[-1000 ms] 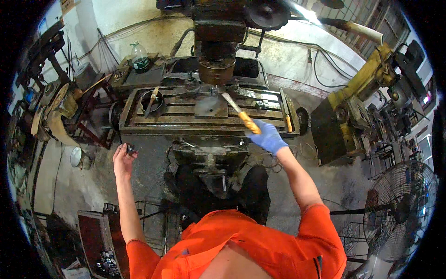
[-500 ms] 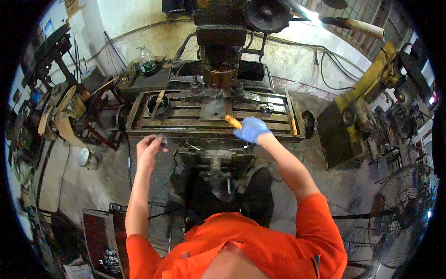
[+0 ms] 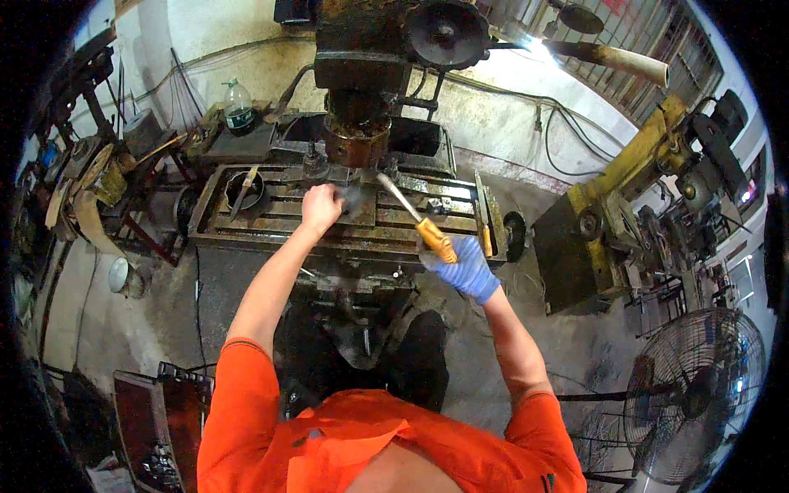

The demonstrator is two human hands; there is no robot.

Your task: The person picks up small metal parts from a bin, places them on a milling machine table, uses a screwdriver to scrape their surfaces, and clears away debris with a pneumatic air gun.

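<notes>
My right hand [image 3: 467, 267], in a blue glove, is wrapped round the handle of a yellow-handled tool [image 3: 436, 238]. Its long metal shaft slants up and left, the tip just below the machine's spindle head [image 3: 356, 140]; its exact kind is unclear. My bare left hand [image 3: 323, 207] reaches over the slotted machine table [image 3: 288, 234], fingers closed in a pinch beside a grey block [image 3: 359, 212] under the spindle. A blurred dark patch lies at those fingertips, and I cannot make out what they hold.
A round black pan [image 3: 251, 197] with a flat stick across it sits on the table's left end. Another yellow handle [image 3: 486, 240] lies at its right end. A large fan [image 3: 699, 394] stands at lower right, a clear bottle [image 3: 238, 107] behind left, a metal can [image 3: 123, 277] on the floor.
My left hand has moved from in front of the table, where it held a small dark piece, to beneath the spindle. The right hand has shifted right and nearer, and the tool's shaft now shows.
</notes>
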